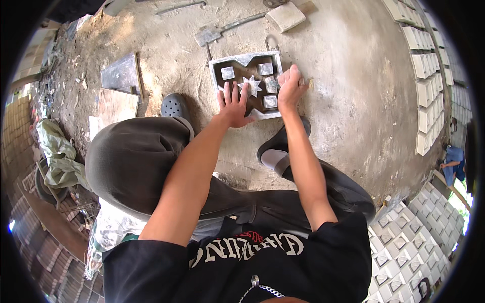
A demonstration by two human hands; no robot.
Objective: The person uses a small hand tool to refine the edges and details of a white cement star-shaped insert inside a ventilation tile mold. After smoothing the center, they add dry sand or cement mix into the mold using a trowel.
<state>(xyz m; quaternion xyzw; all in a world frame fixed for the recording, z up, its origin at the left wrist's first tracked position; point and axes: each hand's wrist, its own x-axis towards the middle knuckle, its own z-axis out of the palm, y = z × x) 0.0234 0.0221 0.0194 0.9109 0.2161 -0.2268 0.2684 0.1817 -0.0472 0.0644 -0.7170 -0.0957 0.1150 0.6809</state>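
A grey metal mould (212, 76) lies on the ground in front of me, a box frame with V-shaped notches in its far and near sides. Inside it stand a star-shaped piece (251, 86) and several square blocks (265, 68). My left hand (233, 107) rests over the mould's near left part, its fingers spread and holding nothing. At the right wall of the mould, my right hand (292, 90) is closed in a fist. A short end sticks out on its right side, but the fingers hide what it belongs to.
Beyond the mould lie a long-handled trowel-like tool (208, 36) and a pale block (285, 16). Boards (118, 106) lie to the left. Cast blocks stand in rows (429, 96) at the right and lower right (404, 247). Another person (453, 164) is at the far right.
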